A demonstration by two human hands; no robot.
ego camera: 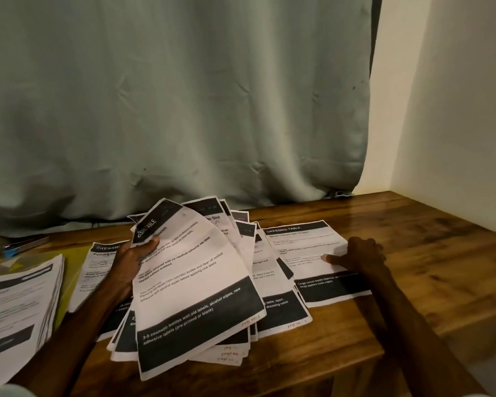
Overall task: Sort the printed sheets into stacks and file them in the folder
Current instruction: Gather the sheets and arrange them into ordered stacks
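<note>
The left hand [138,262] grips a fanned bundle of white, black-banded printed sheets [201,282], tilted up, probably for reading headings. The right hand [361,257] pinches a sorted stack [307,245] on the wooden bench [427,267], seemingly steadying it. The yellow plastic folder [72,262] lies left, partly covered.

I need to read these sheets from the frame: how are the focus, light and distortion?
Head view: dim warm light; bold lines on the fanned sheets in the left hand read, small print is soft. Head view: the right stack under the right hand shows only its header clearly; the left stack at the frame edge is blurred. Head view: the wide lens slightly curves the table edge.
</note>
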